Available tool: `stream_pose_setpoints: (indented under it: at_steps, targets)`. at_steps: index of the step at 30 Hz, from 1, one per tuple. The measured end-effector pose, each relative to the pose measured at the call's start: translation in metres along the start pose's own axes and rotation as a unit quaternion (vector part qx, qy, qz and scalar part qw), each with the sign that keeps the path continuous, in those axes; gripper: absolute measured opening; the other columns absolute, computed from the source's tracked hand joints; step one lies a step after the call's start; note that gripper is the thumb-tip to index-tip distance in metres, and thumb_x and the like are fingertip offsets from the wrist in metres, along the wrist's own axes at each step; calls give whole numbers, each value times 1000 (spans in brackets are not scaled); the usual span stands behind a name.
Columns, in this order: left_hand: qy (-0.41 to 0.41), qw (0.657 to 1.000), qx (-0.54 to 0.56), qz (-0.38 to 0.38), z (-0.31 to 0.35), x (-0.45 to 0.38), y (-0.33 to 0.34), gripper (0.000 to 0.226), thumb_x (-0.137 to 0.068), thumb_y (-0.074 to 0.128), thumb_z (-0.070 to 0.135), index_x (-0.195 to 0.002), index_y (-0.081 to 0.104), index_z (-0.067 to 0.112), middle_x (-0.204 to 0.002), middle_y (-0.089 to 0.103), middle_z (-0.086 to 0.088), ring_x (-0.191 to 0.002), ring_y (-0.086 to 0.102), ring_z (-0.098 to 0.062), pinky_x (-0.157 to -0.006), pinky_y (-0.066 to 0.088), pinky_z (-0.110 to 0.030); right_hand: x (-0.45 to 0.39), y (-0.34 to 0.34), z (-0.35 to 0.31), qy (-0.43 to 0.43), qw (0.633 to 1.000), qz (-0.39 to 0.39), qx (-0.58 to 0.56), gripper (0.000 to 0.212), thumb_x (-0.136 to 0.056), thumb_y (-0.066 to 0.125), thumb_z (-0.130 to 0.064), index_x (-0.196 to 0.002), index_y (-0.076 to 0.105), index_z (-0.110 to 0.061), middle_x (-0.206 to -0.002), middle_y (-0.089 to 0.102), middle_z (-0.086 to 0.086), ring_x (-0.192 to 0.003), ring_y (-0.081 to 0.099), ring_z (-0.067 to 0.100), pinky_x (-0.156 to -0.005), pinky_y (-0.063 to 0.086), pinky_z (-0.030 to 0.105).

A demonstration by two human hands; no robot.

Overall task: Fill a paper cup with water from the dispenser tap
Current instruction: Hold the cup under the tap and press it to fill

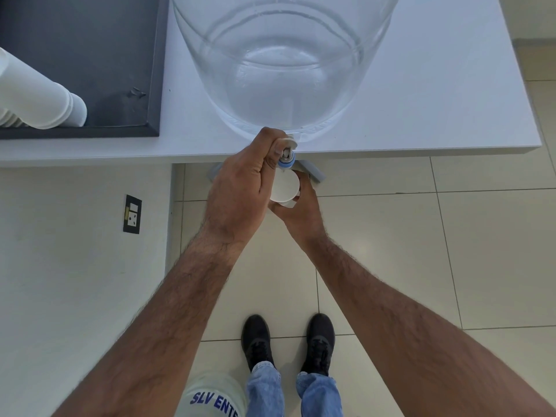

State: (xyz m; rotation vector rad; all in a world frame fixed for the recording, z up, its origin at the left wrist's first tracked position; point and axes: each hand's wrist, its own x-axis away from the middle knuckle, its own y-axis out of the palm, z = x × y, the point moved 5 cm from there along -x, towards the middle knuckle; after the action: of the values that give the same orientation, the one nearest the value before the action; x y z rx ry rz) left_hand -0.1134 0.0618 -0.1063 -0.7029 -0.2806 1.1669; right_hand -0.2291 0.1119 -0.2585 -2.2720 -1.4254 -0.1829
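A clear water dispenser jar (282, 64) stands on a white counter (436, 94), its white and blue tap (287, 156) sticking out over the front edge. My left hand (240, 188) is closed around the tap's lever. Directly under the spout sits a white paper cup (285, 187), upright with its mouth facing up. My right hand (304, 209) grips the cup from below and from the right side. My left hand hides part of the cup, and I cannot tell whether water is flowing.
A stack of white paper cups (39, 97) lies on its side over a dark tray (90, 55) at the left of the counter. A wall socket (132, 214) sits low on the left wall. Tiled floor and my black shoes (288, 341) are below.
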Motion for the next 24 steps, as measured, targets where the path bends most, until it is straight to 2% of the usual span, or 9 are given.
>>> stream_pose_setpoints:
  at_steps: [5, 11, 16, 21, 24]
  targets:
    - [-3, 1000, 9, 0, 0, 0, 1, 37, -116, 37, 38, -126, 67, 20, -81, 60, 17, -63, 52, 1, -60, 34, -13, 0, 2, 0, 3, 1000, -5, -2, 76, -81, 94, -13, -144, 54, -20, -143, 65, 5, -136, 59, 34, -112, 55, 57]
    - [-2, 1000, 3, -1, 0, 0, 1, 37, -116, 37, 37, -127, 68, 19, -77, 54, 25, -63, 51, 3, -60, 33, -12, 1, 1, -1, 1, 1000, -6, -4, 75, -81, 94, -14, -144, 54, -21, -143, 65, 5, -136, 58, 34, -113, 54, 57]
    - [-3, 1000, -6, -7, 1, 0, 0, 38, -116, 37, 38, -128, 67, 18, -83, 59, 13, -61, 49, 0, -60, 37, -17, 0, 0, -3, -3, 1000, -5, -7, 76, -81, 94, -12, -145, 55, -20, -143, 66, 5, -136, 59, 33, -113, 55, 57]
    - [-4, 1000, -10, -3, 2, 0, -1, 36, -116, 39, 35, -128, 68, 17, -73, 50, 25, -61, 51, 4, -57, 30, -9, 1, 0, -5, -5, 1000, -8, -10, 75, -81, 93, -12, -145, 54, -21, -144, 66, 5, -137, 57, 35, -113, 54, 57]
    - [-1, 1000, -10, -3, 3, 0, -1, 36, -116, 40, 34, -128, 68, 16, -70, 48, 25, -58, 49, 4, -57, 30, -8, 1, 0, -6, -9, 1000, -9, -11, 74, -82, 93, -11, -144, 55, -19, -143, 66, 6, -136, 58, 35, -113, 54, 57]
